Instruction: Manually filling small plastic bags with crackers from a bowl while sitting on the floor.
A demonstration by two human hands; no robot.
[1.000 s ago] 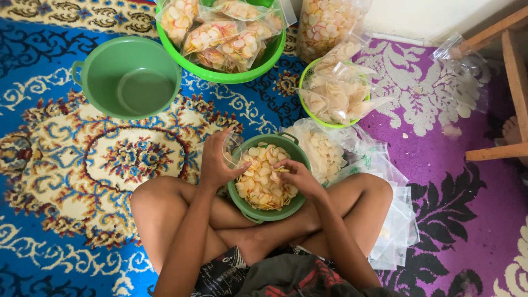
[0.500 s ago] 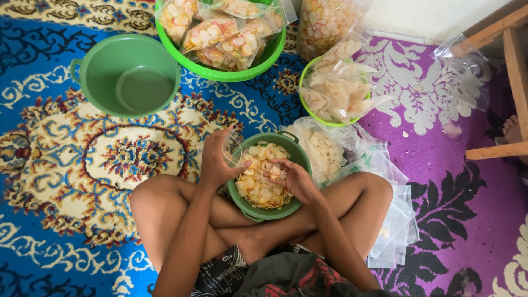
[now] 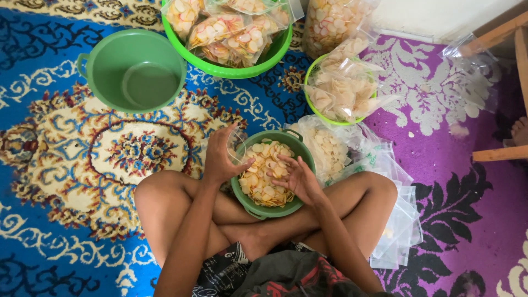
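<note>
Two hands work over one small green bowl (image 3: pixel 250 199) that sits in the lap of a person seated cross-legged on the floor. The bowl is full of pale, round chips (image 3: pixel 267 176). The left hand (image 3: pixel 223 157) is raised at the bowl's left rim, fingers curled upward around a thin clear bag (image 3: pixel 237 144); the bag is hard to make out, but the fingers seem to pinch its mouth. The right hand (image 3: pixel 297 179) hovers over the chips with fingers spread and slightly bent, palm down; I cannot tell whether it has any chips in it.

Just right of the bowl, against the right knee, lies a big clear sack of chips (image 3: pixel 330 148), and beyond the knee a stack of flat empty bags (image 3: pixel 401 225) spreads over the purple rug (image 3: pixel 451 181). Farther up stands a lime bowl (image 3: pixel 309 74) heaped with filled bags (image 3: pixel 344 88). At the top, a large lime basin (image 3: pixel 231 69) holds more filled bags of pinkish and white chips (image 3: pixel 225 27), and beside it stands a tall sack (image 3: pixel 330 19). To the left, well apart from the hands, an empty green tub (image 3: pixel 135 71) with small handles rests on the blue patterned rug (image 3: pixel 66 165). A wooden frame (image 3: pixel 500 93) shows at the right edge.
</note>
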